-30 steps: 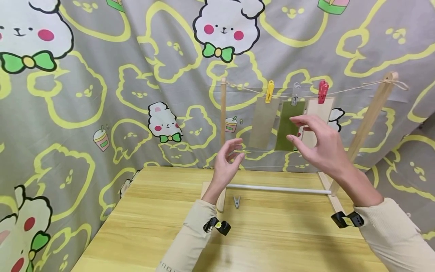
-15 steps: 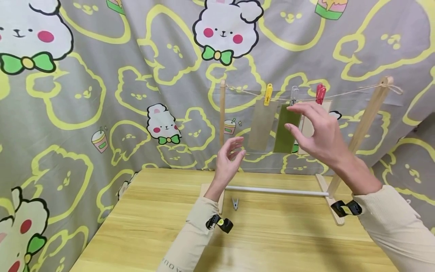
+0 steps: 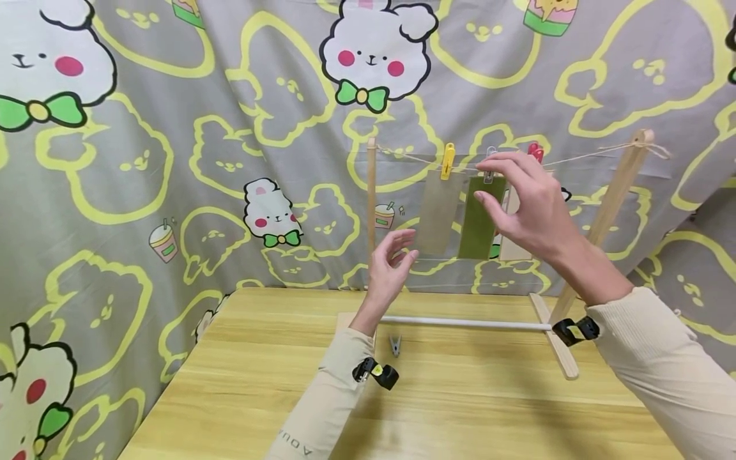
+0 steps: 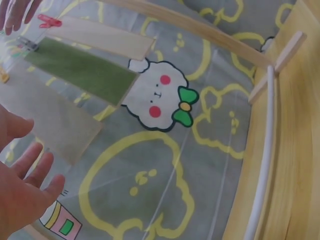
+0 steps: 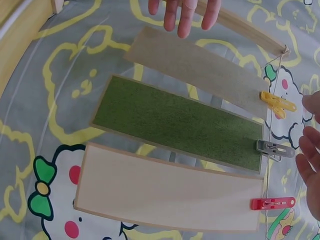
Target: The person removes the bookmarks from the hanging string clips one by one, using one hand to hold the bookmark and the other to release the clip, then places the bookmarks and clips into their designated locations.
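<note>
Three rectangular cards hang by clothespins from a string (image 3: 586, 155): a grey-brown card (image 3: 438, 214) under a yellow clothespin (image 3: 448, 161), a green card (image 5: 180, 122) under a clear grey clothespin (image 5: 275, 148), and a cream card (image 5: 170, 187) under a red clothespin (image 5: 273, 203). My right hand (image 3: 531, 201) is raised in front of the green and cream cards. Its thumb and fingers are spread apart near the grey clothespin, with a gap in the right wrist view. My left hand (image 3: 391, 268) hovers low and left of the grey-brown card, fingers loosely bent and holding nothing.
Wooden posts (image 3: 618, 191) hold the string at both ends. A white rod (image 3: 466, 322) joins their feet along the wooden table (image 3: 276, 383). A loose grey clothespin (image 3: 395, 345) lies near the left foot. A patterned curtain (image 3: 322, 147) hangs behind.
My right hand has risen and shifted a little left, toward the top of the green card. The left hand has stayed nearly in place. The head view has shifted slightly.
</note>
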The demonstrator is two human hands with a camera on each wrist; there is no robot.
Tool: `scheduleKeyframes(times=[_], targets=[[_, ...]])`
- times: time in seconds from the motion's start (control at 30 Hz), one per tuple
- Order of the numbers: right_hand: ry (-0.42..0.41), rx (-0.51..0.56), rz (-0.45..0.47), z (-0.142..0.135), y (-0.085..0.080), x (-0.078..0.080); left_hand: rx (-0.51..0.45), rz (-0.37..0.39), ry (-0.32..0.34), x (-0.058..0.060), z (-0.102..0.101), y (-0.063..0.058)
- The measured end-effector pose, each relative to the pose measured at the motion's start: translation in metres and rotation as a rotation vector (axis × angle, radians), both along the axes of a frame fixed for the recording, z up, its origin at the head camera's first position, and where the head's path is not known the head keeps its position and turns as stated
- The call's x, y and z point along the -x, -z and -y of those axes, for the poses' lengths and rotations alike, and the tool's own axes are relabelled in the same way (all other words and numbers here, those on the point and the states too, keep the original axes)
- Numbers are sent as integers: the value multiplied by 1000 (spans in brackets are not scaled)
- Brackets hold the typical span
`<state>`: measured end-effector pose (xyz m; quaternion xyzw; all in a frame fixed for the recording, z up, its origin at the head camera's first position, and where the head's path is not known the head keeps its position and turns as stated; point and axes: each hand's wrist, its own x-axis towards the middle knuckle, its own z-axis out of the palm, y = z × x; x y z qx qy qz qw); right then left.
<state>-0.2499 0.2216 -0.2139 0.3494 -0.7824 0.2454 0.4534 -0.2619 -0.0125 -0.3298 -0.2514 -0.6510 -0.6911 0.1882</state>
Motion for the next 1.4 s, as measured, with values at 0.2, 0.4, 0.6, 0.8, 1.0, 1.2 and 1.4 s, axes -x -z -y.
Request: scheduleKeyframes(times=[0.2,0.4,0.6,0.8,1.0,1.2,1.4], targets=[[17,-22,3,0,-7,4,-8,31,22,-1,-7,0],[37,-68,17,12,-17,9,-50,29,34,14,-15,11],[62,-126,57,23,-29,15,-85,1,55,33,-17,30],[74,-167,94,28,-38,21,-121,21,87,36,-18,34],[88,-184,129,29,-42,26,-109,45,69,36,-20,31],[96,-205,171,30,-45,30,-105,46,46,32,-21,31],[98,-223,200,31,-50,35,-138,27,70,26,-22,33]])
